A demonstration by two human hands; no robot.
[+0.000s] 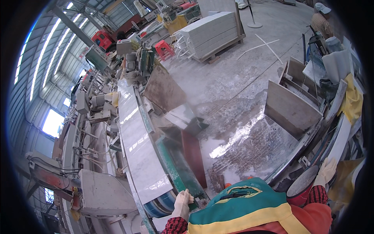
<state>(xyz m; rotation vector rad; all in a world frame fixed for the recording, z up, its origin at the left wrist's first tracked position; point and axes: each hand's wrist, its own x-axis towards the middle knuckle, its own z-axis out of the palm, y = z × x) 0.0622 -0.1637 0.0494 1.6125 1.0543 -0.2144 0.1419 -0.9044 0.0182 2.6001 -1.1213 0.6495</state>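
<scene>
My left hand [182, 203], in a pale glove, is closed beside the green edge [168, 165] of a conveyor-like machine; what its fingers hold, if anything, is hidden. Just left of it, a long polished white stone slab [142, 148] lies along the machine bed, over a blue roller or belt end [159, 206]. Out to the right, my right hand [326, 172], gloved as well, has its fingers around the near end of a long white strip [339, 142]. Below that hand sits a round red bucket-like container [299, 199] with a grey top.
Brown boards [294, 107] lean at the right, and a yellow cloth [351, 99] hangs beyond them. Wet, dusty floor [241, 136] lies ahead. Farther off are a stack of white slabs [212, 33], a red stool [164, 50] and another person [322, 23]. Machinery [99, 187] lines the left.
</scene>
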